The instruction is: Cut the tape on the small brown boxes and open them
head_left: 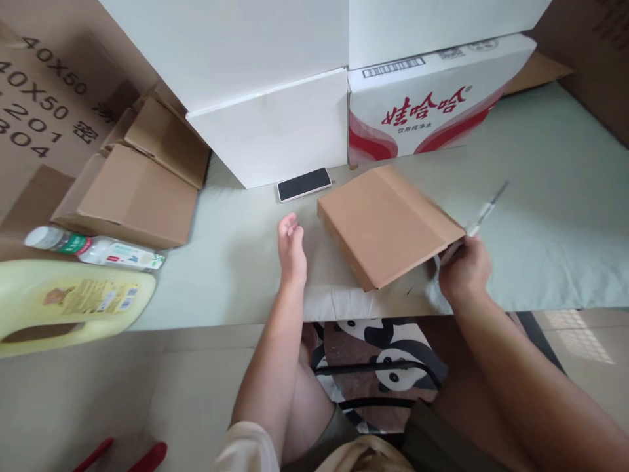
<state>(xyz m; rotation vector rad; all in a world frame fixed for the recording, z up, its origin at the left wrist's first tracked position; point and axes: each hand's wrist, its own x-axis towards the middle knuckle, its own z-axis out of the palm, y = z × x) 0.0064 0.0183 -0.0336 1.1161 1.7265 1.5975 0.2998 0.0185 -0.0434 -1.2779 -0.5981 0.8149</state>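
A flat brown cardboard box (388, 223) lies tilted in front of me on the pale green cloth. At its right corner, my right hand (464, 269) is closed around a thin white tool (485, 211) with a narrow dark tip, blurred and pointing up and away. Something dark shows between that hand and the box's edge; I cannot make out what. To the left of the box, my left hand (292, 252) is held apart from it, fingers loosely bent and holding nothing. Beyond the left hand lies a phone (304, 185) with a black screen.
White boxes (275, 131) and a red-and-white printed carton (422, 108) stand along the back. On the left are brown cartons (142, 190), a clear plastic bottle (105, 252) and a pale yellow jug (98, 298). The table's front edge (196, 326) runs above my lap.
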